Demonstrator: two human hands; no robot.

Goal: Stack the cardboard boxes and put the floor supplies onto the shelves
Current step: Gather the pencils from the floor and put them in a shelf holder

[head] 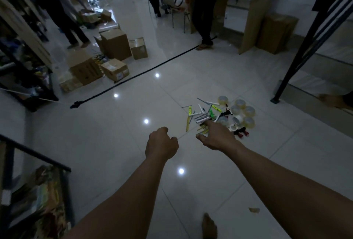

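A heap of floor supplies lies on the white tiles at centre right: markers and highlighters, several clear tape rolls and a red-and-black tape dispenser. My right hand reaches out over the near edge of the marker pile, fingers extended, holding nothing. My left hand hangs in the air to its left with fingers loosely curled and nothing in it. Several cardboard boxes stand on the floor at the left, beside a dark shelf unit.
A black cable runs diagonally across the floor. People stand and sit at the back near a wooden desk. A black metal frame rises on the right. A low shelf with packets is at lower left. My foot shows below.
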